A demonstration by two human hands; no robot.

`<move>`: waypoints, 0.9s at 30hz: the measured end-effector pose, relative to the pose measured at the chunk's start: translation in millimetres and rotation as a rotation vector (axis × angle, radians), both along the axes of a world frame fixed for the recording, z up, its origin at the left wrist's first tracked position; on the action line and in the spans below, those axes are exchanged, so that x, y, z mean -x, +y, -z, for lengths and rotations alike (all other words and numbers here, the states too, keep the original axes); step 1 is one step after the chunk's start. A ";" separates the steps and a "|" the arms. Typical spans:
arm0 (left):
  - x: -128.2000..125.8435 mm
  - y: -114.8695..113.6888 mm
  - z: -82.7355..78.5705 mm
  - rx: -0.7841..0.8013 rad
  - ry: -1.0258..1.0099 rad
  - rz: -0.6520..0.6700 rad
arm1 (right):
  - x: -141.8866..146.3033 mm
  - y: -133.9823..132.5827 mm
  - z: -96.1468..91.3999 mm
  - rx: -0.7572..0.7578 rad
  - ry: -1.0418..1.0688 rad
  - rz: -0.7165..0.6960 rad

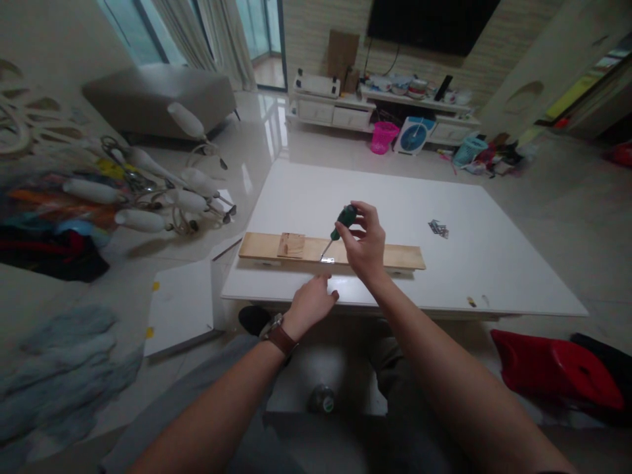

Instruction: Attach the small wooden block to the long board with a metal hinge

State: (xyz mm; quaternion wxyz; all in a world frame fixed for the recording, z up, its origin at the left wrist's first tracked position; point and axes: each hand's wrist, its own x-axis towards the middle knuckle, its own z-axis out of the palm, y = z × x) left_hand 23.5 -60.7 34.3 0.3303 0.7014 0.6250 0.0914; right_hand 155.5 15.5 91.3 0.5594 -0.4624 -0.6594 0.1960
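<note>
Here, left of centre in the frame, we see a pale wooden board (pixel 266 247), long and flat, with a small wood-grained piece (pixel 291 245) on top. At lower centre, our left hand (pixel 312 303) is loosely curled near the board's front edge; we cannot tell whether it holds anything. In the middle, a shiny metal piece (pixel 327 261) lies by the tilted screwdriver's (pixel 344 222) tip. Just right, our right hand (pixel 364 240) grips its green handle between thumb and fingers.

The green-handled screwdriver (pixel 344 217) is tilted — tip at a silvery plate (pixel 328 261) on a wooden board (pixel 314 247).
</note>
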 end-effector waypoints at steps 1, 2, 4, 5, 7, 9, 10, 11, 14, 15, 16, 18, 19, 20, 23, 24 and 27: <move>0.1 0.3 0.2 0.001 -0.003 0.003 | -0.3 0.1 0.4 0.000 0.005 -0.004; 0.3 0.5 0.2 0.000 -0.005 0.006 | -0.6 0.2 0.6 -0.001 0.010 -0.009; 0.4 0.3 -0.1 -0.002 -0.009 0.012 | -0.8 0.1 0.6 0.003 0.007 -0.022; 0.3 -0.1 -0.4 -0.002 -0.011 0.014 | -0.8 0.1 0.5 0.007 -0.001 -0.025; -0.4 -0.9 -1.1 -0.004 -0.009 0.020 | -0.2 -0.2 0.2 0.017 -0.014 -0.033; -1.6 -1.6 -1.7 -0.007 -0.003 0.026 | 0.8 -0.4 0.2 0.009 -0.005 -0.059; -2.3 -1.7 -2.0 -0.008 -0.001 0.029 | 1.4 -0.6 0.4 -0.002 0.006 -0.077; -3.0 -1.8 -2.3 -0.008 0.000 0.028 | 2.0 -0.7 0.6 -0.012 0.013 -0.094; -4.4 -1.7 -3.9 -0.006 -0.004 0.020 | 3.5 -1.0 1.2 -0.034 -0.001 -0.123; -4.4 -1.5 -4.8 -0.007 -0.006 0.016 | 3.7 -0.8 1.4 -0.041 -0.011 -0.126; -4.1 -1.1 -6.0 -0.010 -0.009 0.010 | 3.7 -0.5 1.7 -0.048 -0.021 -0.127; -2.2 0.7 -8.9 -0.028 -0.019 -0.006 | 3.3 0.9 2.7 -0.074 -0.035 -0.121; -0.5 2.5 -10.3 -0.044 -0.029 -0.020 | 2.9 1.8 3.2 -0.091 -0.042 -0.118; 1.6 4.9 -11.4 -0.067 -0.045 -0.036 | 2.6 2.8 3.8 -0.110 -0.051 -0.116; 10.5 16.3 -12.2 -0.181 -0.154 -0.118 | 2.1 4.7 4.5 -0.173 -0.085 -0.115; 13.8 21.0 -11.6 -0.229 -0.213 -0.150 | 2.3 4.9 4.4 -0.182 -0.099 -0.114; 22.1 34.5 -8.6 -0.351 -0.427 -0.228 | 3.8 4.2 3.0 -0.175 -0.139 -0.108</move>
